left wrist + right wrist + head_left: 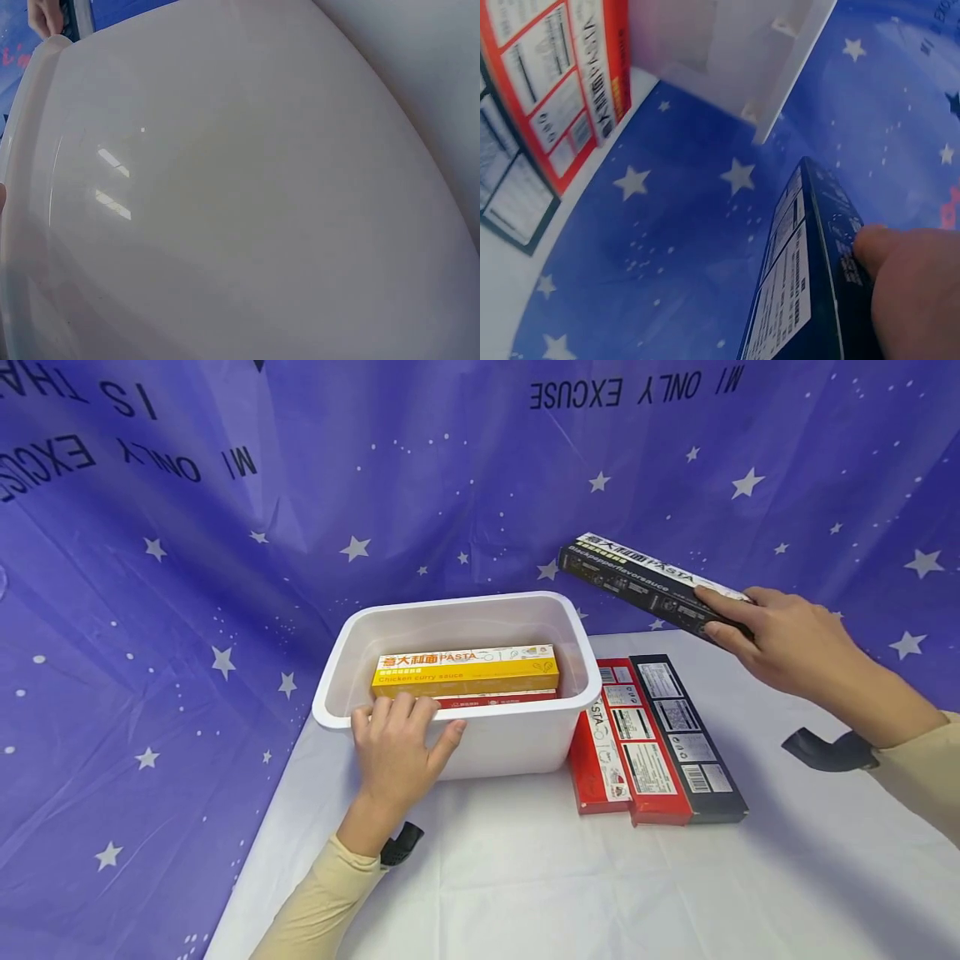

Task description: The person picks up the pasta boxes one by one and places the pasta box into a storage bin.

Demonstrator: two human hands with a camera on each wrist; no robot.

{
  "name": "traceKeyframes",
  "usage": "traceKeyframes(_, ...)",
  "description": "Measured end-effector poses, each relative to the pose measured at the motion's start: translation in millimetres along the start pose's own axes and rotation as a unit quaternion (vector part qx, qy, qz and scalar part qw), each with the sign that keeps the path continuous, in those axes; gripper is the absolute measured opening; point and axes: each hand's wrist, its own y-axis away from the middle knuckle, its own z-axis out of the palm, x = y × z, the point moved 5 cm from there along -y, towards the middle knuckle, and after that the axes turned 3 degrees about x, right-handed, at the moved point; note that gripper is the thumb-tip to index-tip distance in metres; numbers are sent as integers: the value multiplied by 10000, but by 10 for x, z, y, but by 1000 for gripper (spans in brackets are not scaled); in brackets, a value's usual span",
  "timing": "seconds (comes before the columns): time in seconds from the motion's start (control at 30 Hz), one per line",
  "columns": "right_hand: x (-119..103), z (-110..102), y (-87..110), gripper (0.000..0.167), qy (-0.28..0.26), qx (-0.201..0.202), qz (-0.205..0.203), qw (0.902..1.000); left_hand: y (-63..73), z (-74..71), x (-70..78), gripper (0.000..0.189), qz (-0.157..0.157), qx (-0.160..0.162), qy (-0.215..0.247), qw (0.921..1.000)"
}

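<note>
My right hand grips one end of a black pasta box, thumb on one side and fingers on the other. The box hangs in the air, tilted, right of a white plastic bin and above its rim. With fingers curled over the bin's near rim and thumb outside, my left hand holds the bin. Inside lie a yellow chicken curry pasta box and, nearer the rim, a red box, partly hidden. The left wrist view is mostly filled by the bin's outer wall.
Right of the bin, two red pasta boxes and another black box lie side by side on the white-covered table. A purple-blue starry cloth hangs behind the bin and along the left.
</note>
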Motion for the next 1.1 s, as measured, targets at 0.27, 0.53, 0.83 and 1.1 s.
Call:
traceKeyframes(0.27,-461,-111,-282,55,47,-20,-582,9983,1,-10,3,67,-24,-18,-7,10000)
traceKeyframes(0.53,-912,-185,-471,53,24,165,-1368,9905,7,-2,6,67,16,3,-29,10000)
traceKeyframes(0.83,-1292,-156,-687,48,-45,181,-2129,9769,-15,0,18,66,2,-20,-15,10000)
traceKeyframes(1.1,-1574,-44,-897,48,16,-315,-2385,9706,-7,1,-2,68,-26,45,-11,10000)
